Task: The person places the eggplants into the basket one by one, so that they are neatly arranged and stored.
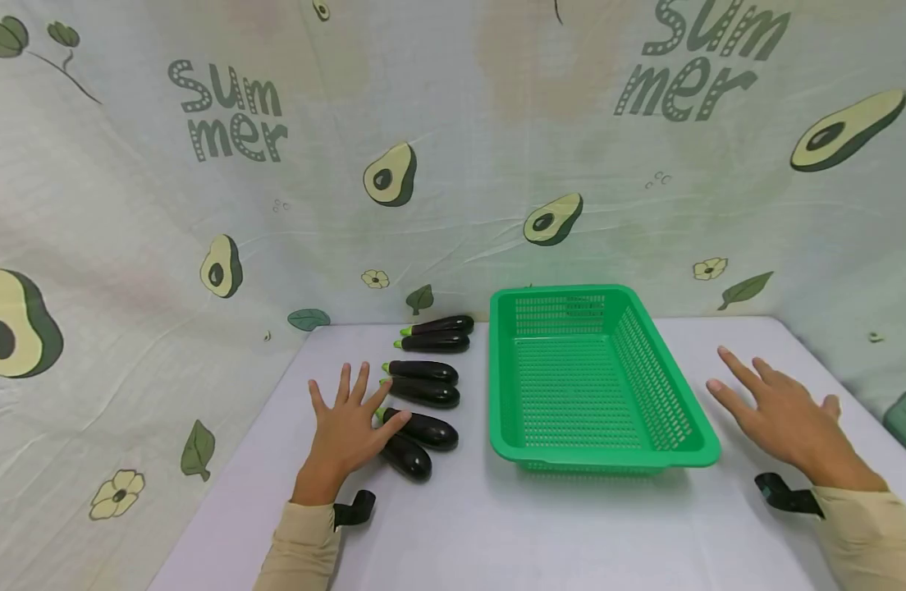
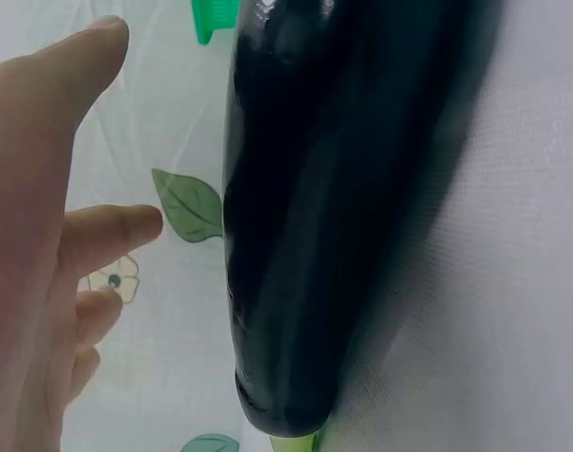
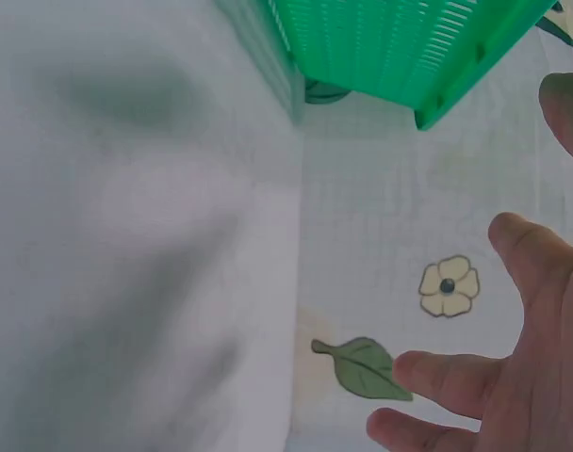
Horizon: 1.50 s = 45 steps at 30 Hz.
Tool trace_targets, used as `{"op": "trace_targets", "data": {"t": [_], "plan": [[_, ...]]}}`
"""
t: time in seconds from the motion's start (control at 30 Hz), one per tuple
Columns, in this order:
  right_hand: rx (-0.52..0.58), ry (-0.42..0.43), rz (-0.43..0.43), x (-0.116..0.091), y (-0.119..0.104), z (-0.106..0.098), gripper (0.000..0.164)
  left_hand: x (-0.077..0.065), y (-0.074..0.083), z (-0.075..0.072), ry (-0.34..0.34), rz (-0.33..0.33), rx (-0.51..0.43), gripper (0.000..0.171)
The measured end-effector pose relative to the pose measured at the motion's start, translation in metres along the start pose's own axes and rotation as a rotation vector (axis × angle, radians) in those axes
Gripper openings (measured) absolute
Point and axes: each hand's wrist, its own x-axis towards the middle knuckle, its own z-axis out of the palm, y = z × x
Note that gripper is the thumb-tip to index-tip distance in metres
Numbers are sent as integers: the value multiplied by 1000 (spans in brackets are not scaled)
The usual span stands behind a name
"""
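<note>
Several dark eggplants [image 1: 427, 392] lie roughly in pairs in a column on the white table, their green stem ends mostly toward the left. My left hand [image 1: 345, 435] is spread wide at the left of the nearest ones, its thumb overlapping an eggplant [image 1: 406, 458] in the head view; contact cannot be made out. Close up in the left wrist view, one eggplant [image 2: 315, 217] stands beside the straight fingers, with nothing held. A green plastic basket [image 1: 501, 386] sits right of the eggplants. Beyond its right side, my right hand [image 1: 789, 414] hovers with extended fingers, holding nothing.
The white table [image 1: 571, 533] reaches back to a hanging cloth [image 1: 453, 107] printed with avocados, leaves and flowers. The basket has perforated walls and a wide rim, and its inside shows only the mesh floor. Dark straps with small cameras circle both wrists.
</note>
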Motion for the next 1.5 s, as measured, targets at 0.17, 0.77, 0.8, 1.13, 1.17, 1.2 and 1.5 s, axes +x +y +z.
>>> {"op": "trace_targets", "data": {"t": [0.17, 0.77, 0.8, 1.13, 1.17, 1.2, 1.5], "plan": [[51, -63, -23, 3, 4, 3, 74, -4, 0, 0, -2, 2, -2, 78], [459, -33, -90, 1, -15, 23, 59, -21, -12, 9, 163, 80, -150, 47], [482, -24, -102, 0, -16, 23, 58, -21, -13, 10, 182, 97, -165, 43], [709, -81, -149, -1, -18, 28, 57, -22, -14, 8, 198, 165, -339, 30], [722, -88, -154, -2, -19, 28, 57, -22, -14, 8, 172, 155, -350, 31], [734, -94, -159, -2, -20, 29, 57, -22, -14, 8, 150, 148, -358, 32], [856, -33, -202, -5, -28, 41, 53, -23, -18, 10, 153, 170, -396, 30]]}}
